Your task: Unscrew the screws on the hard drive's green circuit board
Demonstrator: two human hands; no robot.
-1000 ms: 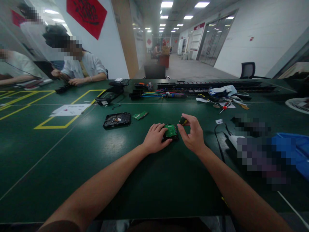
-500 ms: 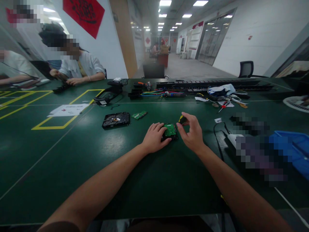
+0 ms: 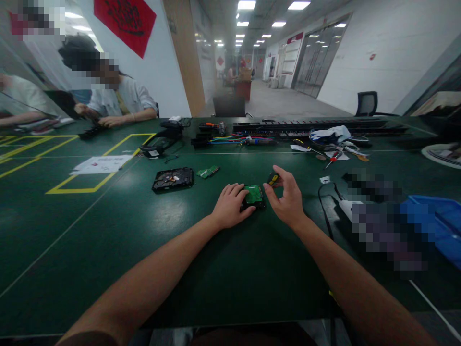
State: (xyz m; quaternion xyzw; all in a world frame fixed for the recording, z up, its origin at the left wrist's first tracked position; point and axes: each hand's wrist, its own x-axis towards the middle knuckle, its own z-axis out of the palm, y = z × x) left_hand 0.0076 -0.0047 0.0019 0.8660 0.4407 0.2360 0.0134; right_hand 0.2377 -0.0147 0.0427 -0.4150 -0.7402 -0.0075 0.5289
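A small hard drive (image 3: 255, 194) with a green circuit board facing up lies flat on the dark green table. My left hand (image 3: 230, 205) grips its left part, fingers over the far edge and thumb along the near edge. My right hand (image 3: 287, 197) is just to the right of the drive, pinching the black and yellow handle of a screwdriver (image 3: 273, 179). The screwdriver's tip cannot be made out. A larger black hard drive (image 3: 173, 179) lies to the left, and a loose green circuit board (image 3: 208, 172) rests between it and the drive under my hand.
Cables and tools (image 3: 234, 141) lie at the table's back, beside long black strips (image 3: 309, 126). A red screwdriver (image 3: 333, 159) lies at right, near a blue bin (image 3: 439, 221) and a black cord (image 3: 326, 211). Another person (image 3: 118, 103) works at far left. Paper (image 3: 103, 164) lies nearer.
The screwdriver handle has turned slightly between my right fingers, and my index finger has shifted a little. My left hand and the hard drive have stayed in place.
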